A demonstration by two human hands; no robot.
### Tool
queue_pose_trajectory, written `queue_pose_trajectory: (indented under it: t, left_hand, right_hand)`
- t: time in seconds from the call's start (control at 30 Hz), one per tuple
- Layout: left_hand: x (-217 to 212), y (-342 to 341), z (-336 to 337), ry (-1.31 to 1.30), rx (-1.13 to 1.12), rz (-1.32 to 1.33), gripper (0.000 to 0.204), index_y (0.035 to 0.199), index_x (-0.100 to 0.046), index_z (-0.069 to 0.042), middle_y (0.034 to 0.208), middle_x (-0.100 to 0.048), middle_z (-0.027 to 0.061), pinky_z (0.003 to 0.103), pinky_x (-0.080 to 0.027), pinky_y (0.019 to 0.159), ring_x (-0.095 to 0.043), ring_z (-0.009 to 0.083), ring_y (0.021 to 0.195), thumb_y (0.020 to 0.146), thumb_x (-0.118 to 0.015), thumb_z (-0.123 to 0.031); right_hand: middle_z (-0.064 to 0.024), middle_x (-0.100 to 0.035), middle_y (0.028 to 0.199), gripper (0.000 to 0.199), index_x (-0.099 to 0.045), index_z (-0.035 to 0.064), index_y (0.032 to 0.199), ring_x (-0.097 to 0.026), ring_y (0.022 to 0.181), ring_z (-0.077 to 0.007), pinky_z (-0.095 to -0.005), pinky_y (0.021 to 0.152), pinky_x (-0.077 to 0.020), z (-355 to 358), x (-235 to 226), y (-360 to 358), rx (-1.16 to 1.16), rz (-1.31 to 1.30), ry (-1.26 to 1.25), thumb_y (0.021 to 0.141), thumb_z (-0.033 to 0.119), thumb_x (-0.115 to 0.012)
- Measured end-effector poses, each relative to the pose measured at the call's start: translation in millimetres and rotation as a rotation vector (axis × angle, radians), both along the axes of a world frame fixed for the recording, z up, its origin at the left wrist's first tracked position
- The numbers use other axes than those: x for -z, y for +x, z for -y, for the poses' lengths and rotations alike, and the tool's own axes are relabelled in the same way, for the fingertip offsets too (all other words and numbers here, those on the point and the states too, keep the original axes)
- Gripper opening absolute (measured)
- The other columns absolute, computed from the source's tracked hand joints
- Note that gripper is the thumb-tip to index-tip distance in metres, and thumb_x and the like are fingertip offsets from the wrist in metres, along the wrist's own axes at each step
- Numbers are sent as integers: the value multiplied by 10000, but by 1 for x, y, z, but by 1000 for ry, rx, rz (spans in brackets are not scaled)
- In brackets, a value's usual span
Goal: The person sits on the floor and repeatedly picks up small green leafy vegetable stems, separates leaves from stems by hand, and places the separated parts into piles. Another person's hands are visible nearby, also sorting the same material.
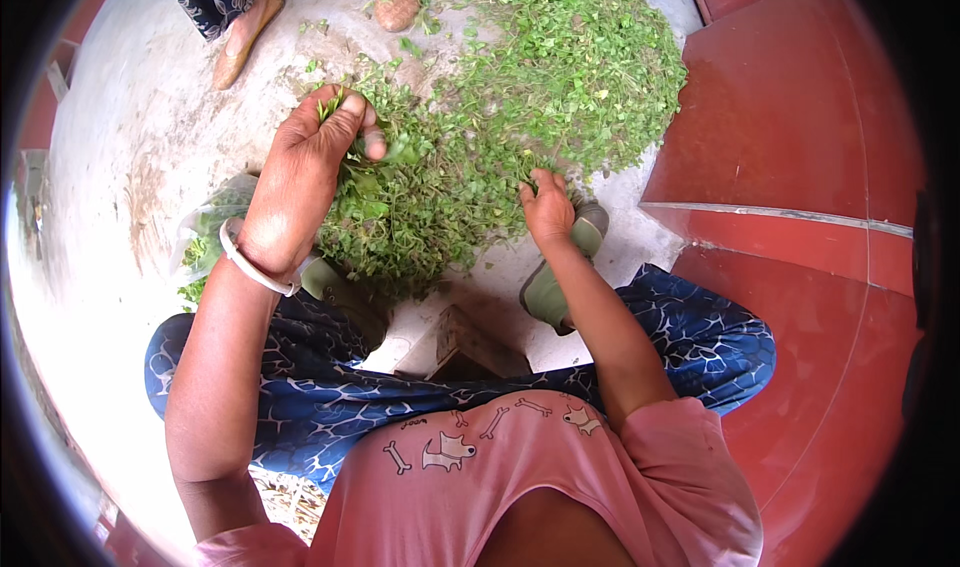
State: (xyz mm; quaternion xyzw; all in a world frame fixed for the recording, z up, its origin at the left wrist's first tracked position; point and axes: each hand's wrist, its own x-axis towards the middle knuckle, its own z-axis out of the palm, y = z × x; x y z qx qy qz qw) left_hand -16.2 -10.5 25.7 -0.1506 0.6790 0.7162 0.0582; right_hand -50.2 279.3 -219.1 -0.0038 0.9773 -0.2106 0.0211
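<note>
A broad heap of loose green leaves and stems (580, 57) is spread over the pale floor in front of me. My left hand (318, 152), with a white bangle at its wrist, is raised over the near left side of the heap. Its fingers are closed on a few green sprigs (328, 110), whose tips stick out by the thumb. My right hand (547, 210) is low at the heap's near right edge, fingers bent together among the leaves. Whatever lies between those fingertips is too small to tell.
A clear plastic bag (205, 222) with greens stands left of my left wrist. My green shoes (548, 292) flank the heap's near end. Another person's feet in tan shoes (245, 47) are at the far left. Red panels (790, 137) rise along the right.
</note>
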Motion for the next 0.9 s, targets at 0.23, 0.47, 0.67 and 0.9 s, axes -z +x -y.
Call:
queue_pose_trajectory:
  t: [0.23,0.47,0.67,0.9]
  left_hand:
    - [4,0,-4,137,-86,13,175,897,-498,-67,656,-439,-14,240,-415,646,-468,106,615,953,-491,-232]
    - [10,-3,-7,-86,-37,59,247,991,-518,-58,661,-432,-42,213,-396,455,-421,51,544,909,-581,-283]
    - [27,-3,-13,-165,120,75,207,958,-590,-33,674,-524,-39,204,-388,448,-449,40,522,848,-673,-188]
    - [35,3,-20,-285,225,49,209,913,-622,-3,609,-517,-28,234,-380,427,-447,49,476,866,-651,-204]
  right_hand:
    - [-91,-614,903,169,-617,81,889,-606,792,-248,-377,670,-480,-22,-3,-40,-117,266,-220,790,211,-660]
    - [-8,-631,898,103,-596,80,906,-543,773,-80,-252,702,-449,-11,-111,-71,-157,685,-863,871,177,-585]
    - [-14,-624,917,130,-589,82,964,-579,803,-91,-240,688,-465,9,-143,-58,-249,844,-1072,903,195,-569]
    - [-3,-598,780,134,-613,31,916,-526,678,-67,-236,593,-434,32,-152,-51,-444,697,-771,900,156,-566]
